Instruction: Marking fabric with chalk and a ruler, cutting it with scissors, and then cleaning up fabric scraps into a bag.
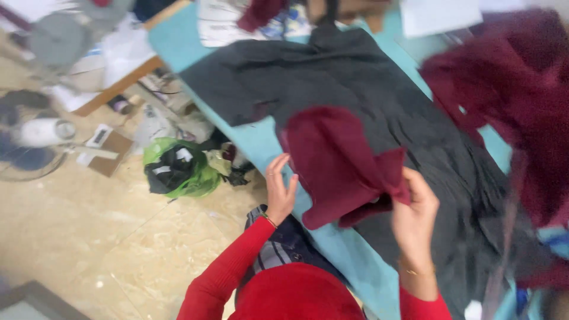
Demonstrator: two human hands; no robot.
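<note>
Holding maroon cloth piece [338, 166] at frame centre, over dark grey fabric [367, 95] spread on teal desk [255, 142]. Right hand [415, 216] pinches cloth's lower right corner. Left hand [280, 189] open, fingers extended, touching cloth's left edge. More maroon fabric [510, 101] blurred at upper right. Green plastic bag [178, 169] on floor [89, 237] left of desk, holding black and white scraps. White cylinder [44, 131] far left.
</note>
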